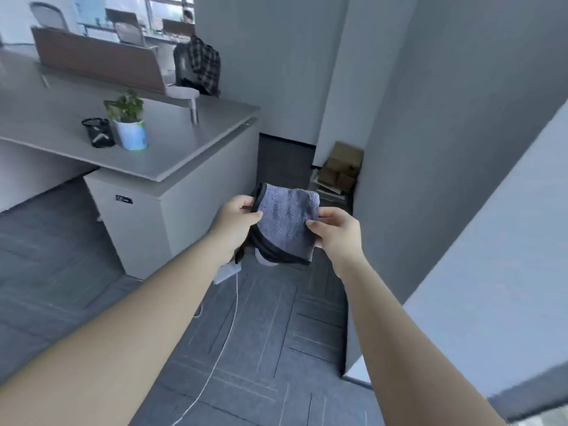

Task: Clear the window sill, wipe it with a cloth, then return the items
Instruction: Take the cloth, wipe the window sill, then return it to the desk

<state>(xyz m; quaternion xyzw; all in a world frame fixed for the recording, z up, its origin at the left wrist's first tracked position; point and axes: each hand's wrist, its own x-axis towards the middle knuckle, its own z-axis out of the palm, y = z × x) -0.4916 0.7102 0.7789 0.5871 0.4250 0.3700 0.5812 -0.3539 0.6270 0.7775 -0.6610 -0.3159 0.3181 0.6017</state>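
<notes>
Gripping the folded cloth (287, 222) with my left hand (236, 219) and right hand (336, 230) at opposite edges. Cloth is held above the floor (261, 318).

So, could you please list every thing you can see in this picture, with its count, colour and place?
folded terry cloth: one, grey-purple with dark edge, held in both hands
potted green plant: one, white-blue pot, on desk
black mesh pen holder: one, on the desk, left of plant
grey office desk: one, left
cardboard boxes: several, brown, floor corner
white cable: one, on floor
window sill: one, pale, right
left hand: one, grips cloth's left edge
right hand: one, grips cloth's right edge
</notes>
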